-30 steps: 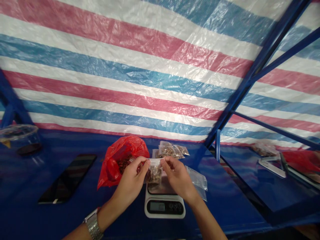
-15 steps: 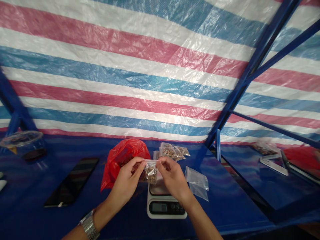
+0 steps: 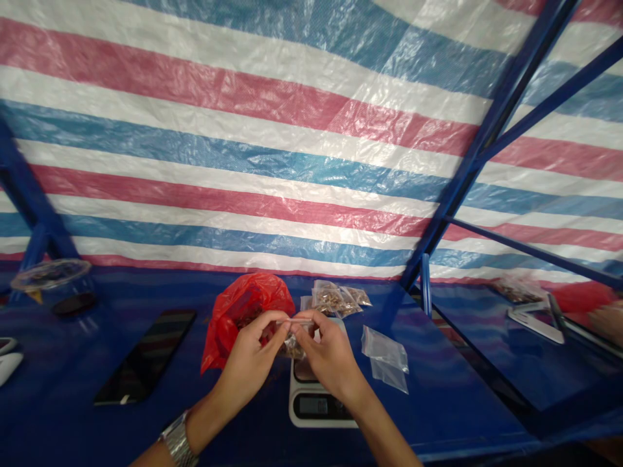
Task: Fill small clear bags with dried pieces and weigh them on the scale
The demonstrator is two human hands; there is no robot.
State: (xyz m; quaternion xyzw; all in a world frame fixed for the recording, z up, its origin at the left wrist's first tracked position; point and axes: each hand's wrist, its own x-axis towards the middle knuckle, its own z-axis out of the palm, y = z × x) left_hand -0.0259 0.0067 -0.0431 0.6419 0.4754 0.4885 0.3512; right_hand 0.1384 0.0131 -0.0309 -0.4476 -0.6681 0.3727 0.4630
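Between my hands is a small clear zip bag [image 3: 292, 348] with brown bits in it, held above a white kitchen scale [image 3: 298, 421]. My left hand [image 3: 257, 347] pinches the bag's top edge on the left, closed on it. On the right part of the same edge, my right hand [image 3: 324, 350] is closed too, thumbs almost meeting. A red plastic bag [image 3: 267, 290] with brown contents stands open just behind my left hand. Several filled zip bags [image 3: 331, 298] lie behind the scale. Flat zip bags [image 3: 385, 353] without contents rest to its right.
A black phone [image 3: 146, 357] lies on the blue table [image 3: 233, 434] at left, near a clear plastic tub [image 3: 63, 288] with dark contents. Blue metal bars [image 3: 452, 175] rise at right. Beyond them, another person's hand [image 3: 608, 324] is beside a red bag.
My hands have drawn closer together along the bag's top edge, and the bag has tilted. Another person's hand has come into view at the far right.
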